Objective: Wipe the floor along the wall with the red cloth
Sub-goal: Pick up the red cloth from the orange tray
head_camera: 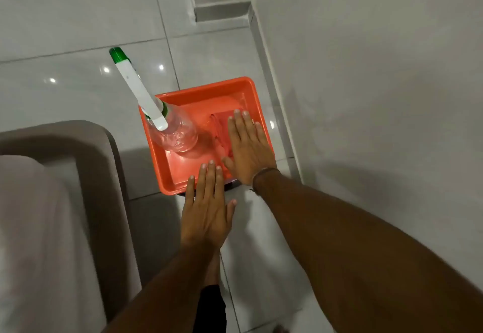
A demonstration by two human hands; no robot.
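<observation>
Left of frame: a grey-brown upholstered seat (78, 176) fills the lower left corner. Left of centre: a clear spray bottle (175, 131) with a white and green nozzle stands in the left half of an orange tray (209, 89), which sits on the glossy tiled floor (65, 45). Centre, low: the left hand (206, 210) is flat with fingers extended, gripping nothing, fingertips over the tray's near rim. Right of it: the right hand (248, 147), also flat and spread (a band at the wrist), lies over the red cloth (222, 134), bunched in the tray's right half; contact cannot be confirmed. Right of frame: the wall (379, 71), with the tray near its base.
</observation>
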